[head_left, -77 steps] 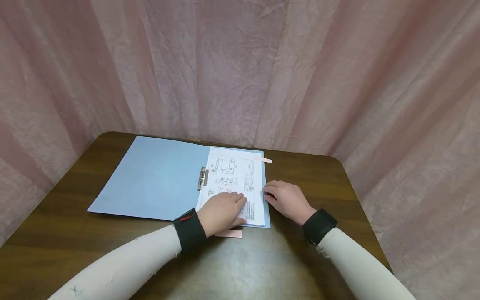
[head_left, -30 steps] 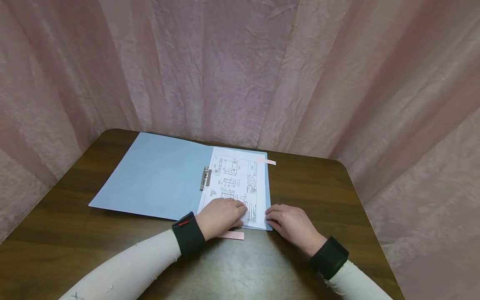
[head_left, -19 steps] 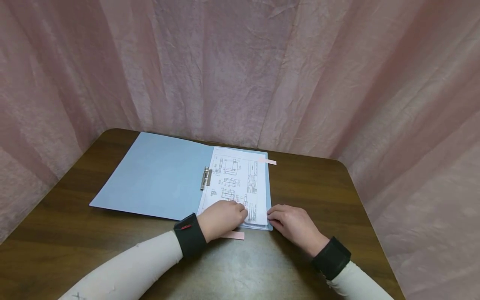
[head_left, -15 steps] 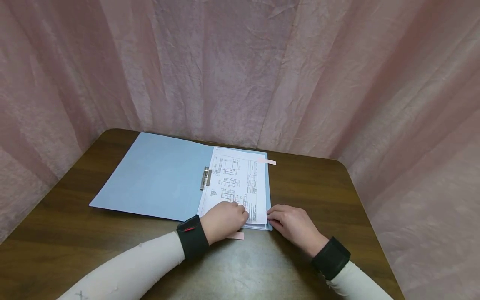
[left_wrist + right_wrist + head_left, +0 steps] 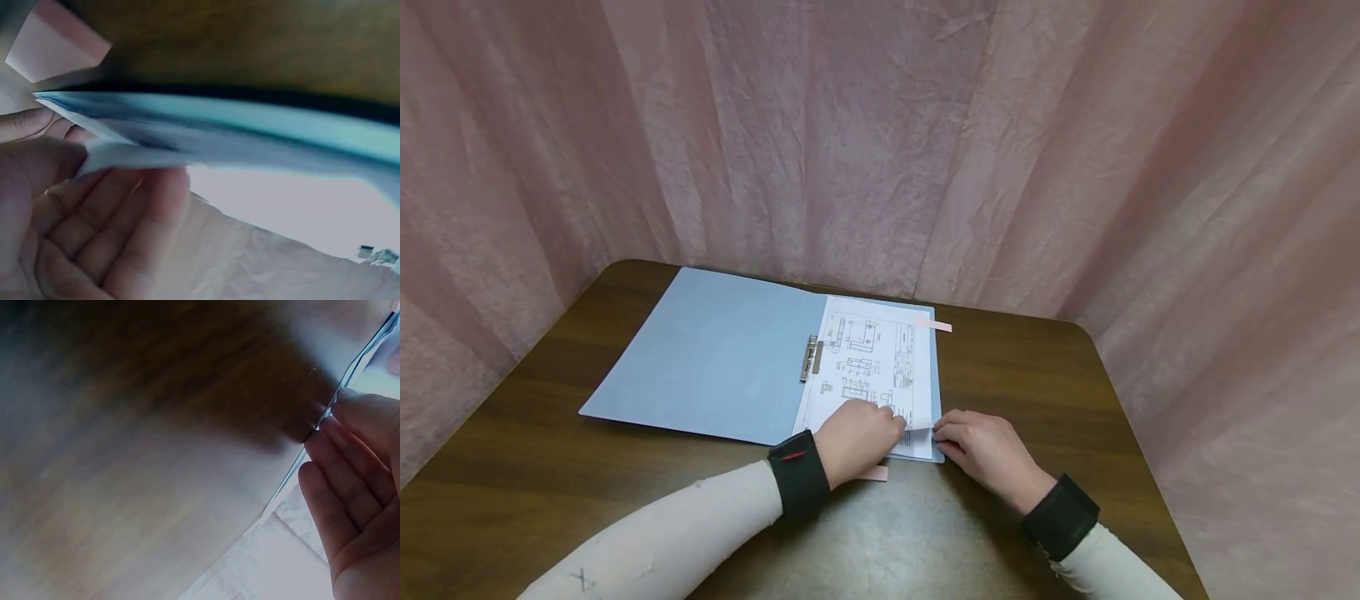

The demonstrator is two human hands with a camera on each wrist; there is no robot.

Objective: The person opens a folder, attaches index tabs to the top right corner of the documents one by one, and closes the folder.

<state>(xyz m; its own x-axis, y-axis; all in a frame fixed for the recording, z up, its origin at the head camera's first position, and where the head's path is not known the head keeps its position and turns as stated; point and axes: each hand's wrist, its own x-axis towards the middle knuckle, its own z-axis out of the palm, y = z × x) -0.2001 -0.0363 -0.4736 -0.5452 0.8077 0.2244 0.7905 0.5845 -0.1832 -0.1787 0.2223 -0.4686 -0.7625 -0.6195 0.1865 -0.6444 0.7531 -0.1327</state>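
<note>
- Thumb and fingers of my left hand [image 5: 859,435] pinch the top sheet [image 5: 872,354] by its near edge, thumb on one face and fingers behind the other. Take this hand as the clock's centre, with twelve pointing away from me.
- Spreading toward twelve, that sheet lies on the right half of an opened blue folder [image 5: 707,358]; it carries line drawings. Its near right part is bent up, and another sheet shows under it.
- At three o'clock, my right hand [image 5: 985,450] touches the folder's right edge with its fingertips. Whether they pinch that edge or only rest against it, I cannot tell.
- At eleven, a metal clip [image 5: 808,358] sits by the sheet's left edge; at ten stretches the folder's bare cover.
- At one, a pink strip [image 5: 936,324] sticks out past the folder's right edge. At five, a second pink tab [image 5: 876,473] pokes out beyond the near edge, partly hidden by my left hand.
- Under everything is a dark wooden table [image 5: 1015,367]; past its far side, at twelve, hangs a pink curtain [image 5: 865,150].
</note>
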